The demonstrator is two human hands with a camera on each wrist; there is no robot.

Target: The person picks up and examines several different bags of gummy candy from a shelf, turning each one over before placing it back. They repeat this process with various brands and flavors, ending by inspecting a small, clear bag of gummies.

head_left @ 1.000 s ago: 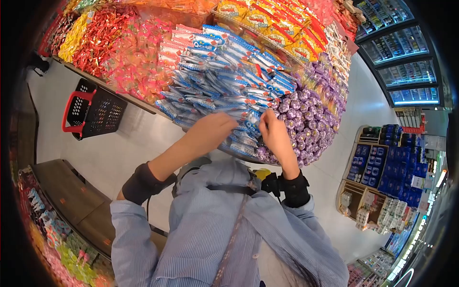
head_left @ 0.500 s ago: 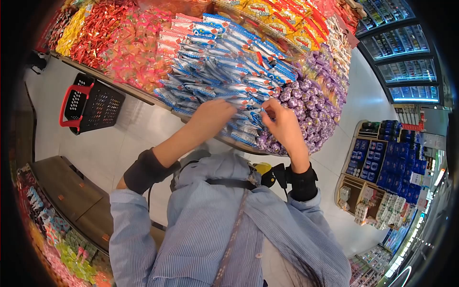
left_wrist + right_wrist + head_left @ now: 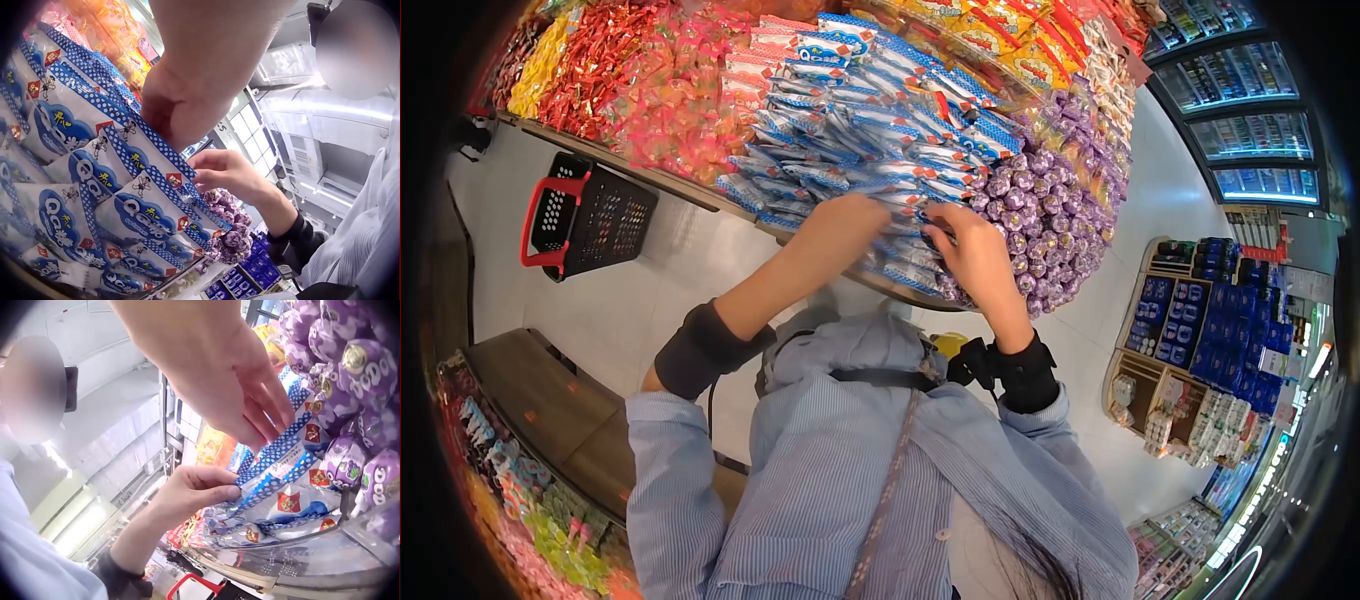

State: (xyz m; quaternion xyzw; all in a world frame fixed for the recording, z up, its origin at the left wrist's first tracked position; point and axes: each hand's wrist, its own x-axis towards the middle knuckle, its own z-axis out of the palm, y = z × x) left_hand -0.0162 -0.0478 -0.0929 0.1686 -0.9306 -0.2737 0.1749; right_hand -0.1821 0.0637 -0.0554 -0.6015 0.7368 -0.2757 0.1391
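Blue-and-white QQ gummy candy packets [image 3: 840, 130] stand in dense overlapping rows at the near edge of the candy display. My left hand [image 3: 845, 228] is over the front rows; in the right wrist view its thumb and forefinger pinch the dotted top edge of a gummy candy packet [image 3: 272, 478]. Just to the right, my right hand [image 3: 978, 248] reaches down among the packets, thumb apart from the fingers. In the right wrist view its fingers [image 3: 265, 406] extend behind the packet's upper edge, where the fingertips are partly hidden.
Purple-wrapped lollipops [image 3: 1040, 230] crowd the display right of the packets. Pink-wrapped sweets [image 3: 675, 110] lie to the left, yellow bags [image 3: 1025, 40] behind. A black shopping basket [image 3: 610, 220] with a red handle stands on the floor at left. Blue goods fill a shelf [image 3: 1235, 335] at right.
Both hands have shifted slightly away from the body over the packets. The right thumb and fingers, close together half a second ago, are now spread apart. The left hand stays among the front rows.
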